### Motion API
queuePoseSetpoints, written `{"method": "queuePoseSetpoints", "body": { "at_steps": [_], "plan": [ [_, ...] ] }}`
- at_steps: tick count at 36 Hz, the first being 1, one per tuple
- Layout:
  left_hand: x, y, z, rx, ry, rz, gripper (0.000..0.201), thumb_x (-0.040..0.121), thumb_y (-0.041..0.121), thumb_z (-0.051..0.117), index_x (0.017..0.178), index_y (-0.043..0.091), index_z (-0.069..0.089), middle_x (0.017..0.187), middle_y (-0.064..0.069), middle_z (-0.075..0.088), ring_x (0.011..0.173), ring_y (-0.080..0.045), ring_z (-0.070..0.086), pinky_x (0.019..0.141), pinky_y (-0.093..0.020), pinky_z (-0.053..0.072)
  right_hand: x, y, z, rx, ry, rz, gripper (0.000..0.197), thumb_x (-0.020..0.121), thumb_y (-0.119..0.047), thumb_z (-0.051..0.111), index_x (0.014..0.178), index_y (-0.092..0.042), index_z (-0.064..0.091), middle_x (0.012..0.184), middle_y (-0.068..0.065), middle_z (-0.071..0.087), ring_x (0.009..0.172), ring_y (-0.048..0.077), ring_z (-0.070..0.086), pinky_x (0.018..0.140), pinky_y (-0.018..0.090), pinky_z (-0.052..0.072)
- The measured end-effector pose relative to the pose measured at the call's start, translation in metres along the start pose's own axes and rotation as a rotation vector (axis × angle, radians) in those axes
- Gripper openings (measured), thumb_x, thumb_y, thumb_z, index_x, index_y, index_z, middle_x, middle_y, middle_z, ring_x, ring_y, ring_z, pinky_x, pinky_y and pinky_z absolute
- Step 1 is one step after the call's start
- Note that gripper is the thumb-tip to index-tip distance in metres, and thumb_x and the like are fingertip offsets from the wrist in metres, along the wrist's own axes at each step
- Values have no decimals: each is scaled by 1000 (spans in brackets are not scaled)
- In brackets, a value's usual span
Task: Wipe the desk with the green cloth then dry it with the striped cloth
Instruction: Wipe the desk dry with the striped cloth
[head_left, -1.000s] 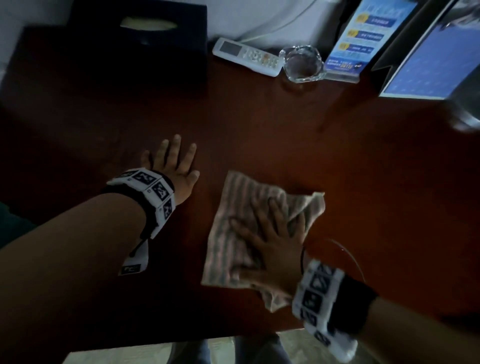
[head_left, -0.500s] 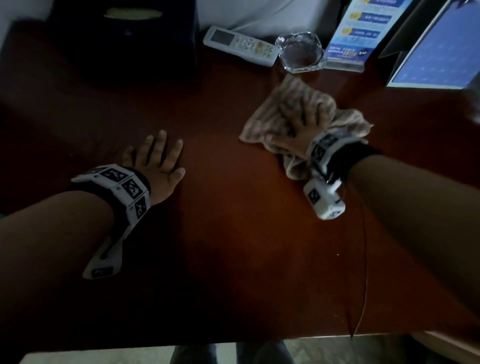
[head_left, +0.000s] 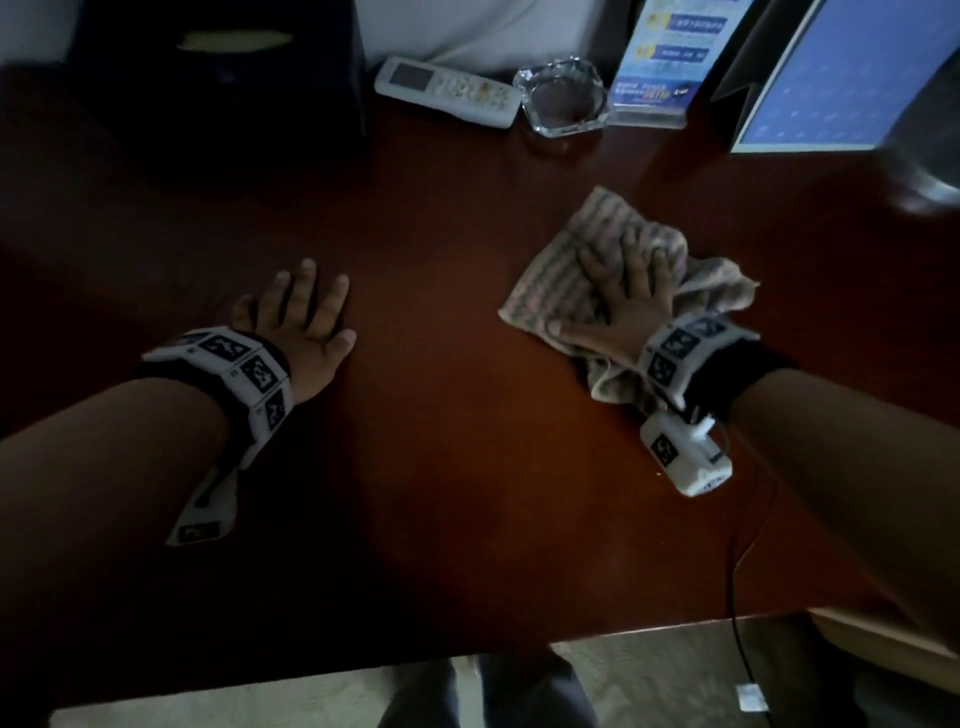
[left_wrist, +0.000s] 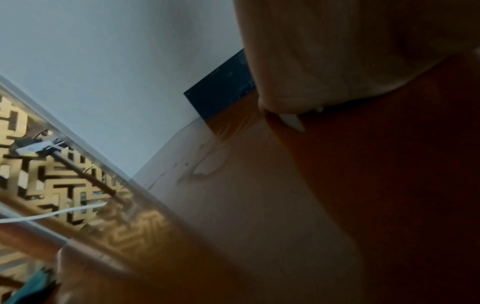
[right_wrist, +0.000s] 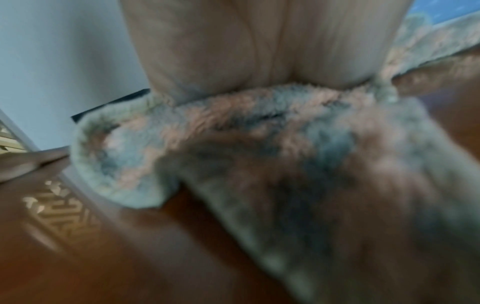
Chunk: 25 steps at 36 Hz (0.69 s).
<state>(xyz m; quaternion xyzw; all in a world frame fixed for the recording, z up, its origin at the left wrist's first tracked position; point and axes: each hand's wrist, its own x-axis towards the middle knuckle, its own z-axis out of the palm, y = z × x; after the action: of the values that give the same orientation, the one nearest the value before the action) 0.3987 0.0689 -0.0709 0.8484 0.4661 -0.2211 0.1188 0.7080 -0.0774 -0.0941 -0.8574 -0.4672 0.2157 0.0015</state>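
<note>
Desk: right hand fingers flat on striped cloth.

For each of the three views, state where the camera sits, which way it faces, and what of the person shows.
Head: above, facing down at the desk; both forearms, left hand, right hand on the striped cloth.
Left wrist: low, facing along the desktop; palm underside.
Right wrist: low; palm pressing the cloth.
Shared: head and right wrist show the cloth.
</note>
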Motion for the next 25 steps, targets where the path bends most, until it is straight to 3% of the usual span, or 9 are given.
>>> {"method": "queuePoseSetpoints", "body": {
  "at_steps": [2, 5, 11, 19, 25],
  "plan": [
    [0, 2, 0, 19, 6, -35, 58, 99, 48, 16, 149, 34, -10, 156, 2, -21, 145, -19, -14, 117, -44, 1, -26, -6, 5, 34, -20, 31, 97, 65, -84, 46, 142, -55, -5, 153, -9, -28, 139, 29, -29, 113, 58, -9],
    [-1, 6, -4, 5, -26, -58, 57, 99, 48, 13, 148, 35, -13, 156, 2, -22, 145, -19, -15, 117, -44, 1, -59, -14, 13, 67, -27, 58, 98, 60, -86, 44, 139, -59, -7, 151, -15, -31, 139, 26, -30, 111, 64, -3],
    [-1, 7, -5, 25, -47, -57, 57, 100, 47, 10, 147, 32, -18, 155, 1, -26, 144, -21, -18, 116, -46, -2, -128, -30, 30, 49, -110, 91, 96, 63, -86, 45, 131, -66, -19, 142, -19, -43, 136, 23, -35, 104, 71, -8],
    [2, 2, 0, -27, -28, -48, 56, 99, 50, 12, 148, 36, -12, 156, 3, -22, 145, -20, -16, 117, -47, -3, -231, -49, 66, 17, -176, 94, 99, 56, -91, 35, 128, -64, -27, 139, -17, -49, 130, 21, -44, 101, 72, -12],
    [7, -1, 5, -12, -13, -36, 57, 99, 51, 12, 148, 36, -11, 156, 2, -21, 145, -20, -15, 116, -48, -2, -248, -72, 78, 33, -187, 126, 98, 60, -90, 37, 127, -64, -29, 137, -13, -53, 124, 21, -51, 102, 72, -11]
  ]
}}
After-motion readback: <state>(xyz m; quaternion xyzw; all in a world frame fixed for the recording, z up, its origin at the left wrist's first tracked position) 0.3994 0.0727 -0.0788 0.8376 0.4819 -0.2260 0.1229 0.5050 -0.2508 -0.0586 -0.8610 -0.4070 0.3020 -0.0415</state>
